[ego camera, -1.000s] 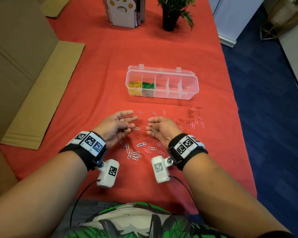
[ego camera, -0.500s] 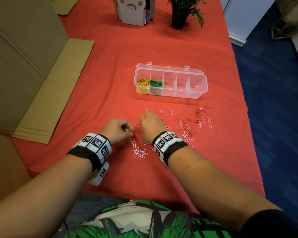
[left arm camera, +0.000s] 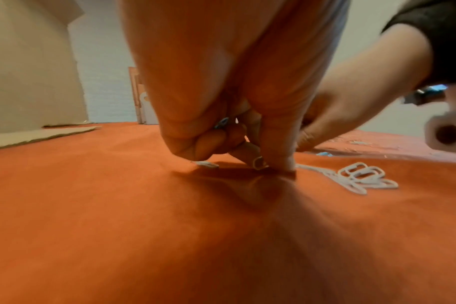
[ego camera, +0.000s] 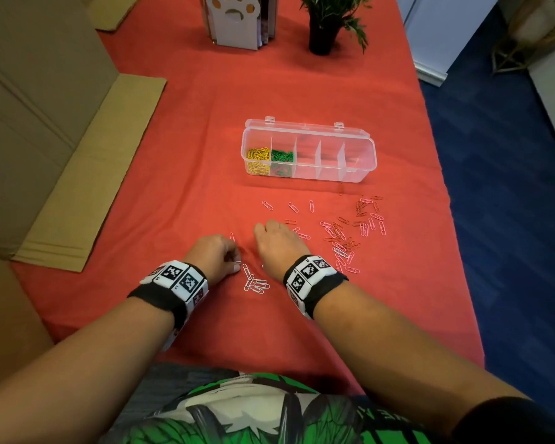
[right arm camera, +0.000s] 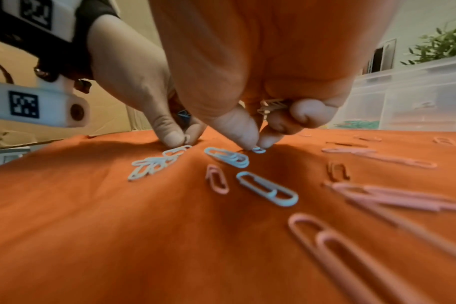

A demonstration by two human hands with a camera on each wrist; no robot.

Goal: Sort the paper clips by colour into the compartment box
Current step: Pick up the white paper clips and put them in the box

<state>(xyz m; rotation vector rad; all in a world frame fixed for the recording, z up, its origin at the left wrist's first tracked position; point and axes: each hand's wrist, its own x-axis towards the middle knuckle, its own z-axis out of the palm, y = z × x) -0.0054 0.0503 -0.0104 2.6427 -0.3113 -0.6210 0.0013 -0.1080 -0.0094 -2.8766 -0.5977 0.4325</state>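
While yellow and green clips are filed in the compartment box [ego camera: 308, 174] at frame centre, white clips [right arm camera: 267, 188] are pinched off the tabletop [ego camera: 173, 193] by both hands' fingers [right arm camera: 250, 133]; pink remain loose.

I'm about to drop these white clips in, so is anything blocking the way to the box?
Nothing visible does: only loose pink paper clips lie flat between the right hand and the open clear plastic compartment box.
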